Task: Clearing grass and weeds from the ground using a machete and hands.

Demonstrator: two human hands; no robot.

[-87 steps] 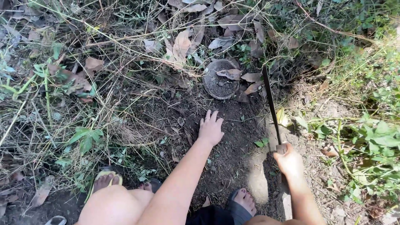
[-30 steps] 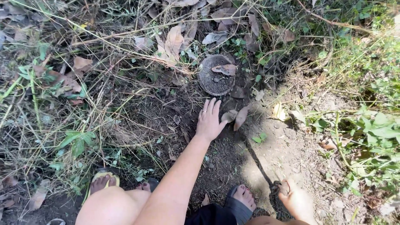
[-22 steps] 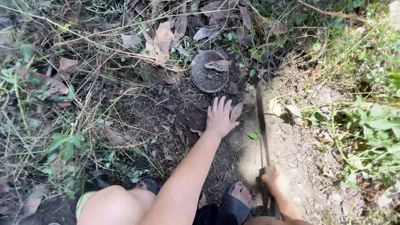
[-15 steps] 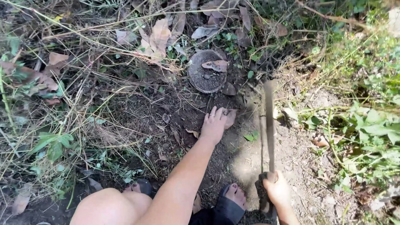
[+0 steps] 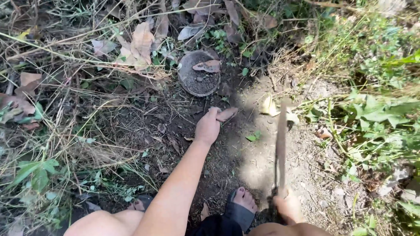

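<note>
The left hand [image 5: 207, 126] reaches forward over dark soil [image 5: 218, 161], fingers curled shut around a dry brown leaf [image 5: 226, 114] that lies on the ground just below a round soil-filled pot [image 5: 197, 79]; the right hand [image 5: 287, 205], near the bottom edge of the view, is closed on the handle of a long blade [image 5: 280, 144]; the blade points away from the person, blurred, over pale bare ground [image 5: 302, 161]; green weeds [image 5: 376, 118] stand to the right, dry grass [image 5: 65, 126] to the left
</note>
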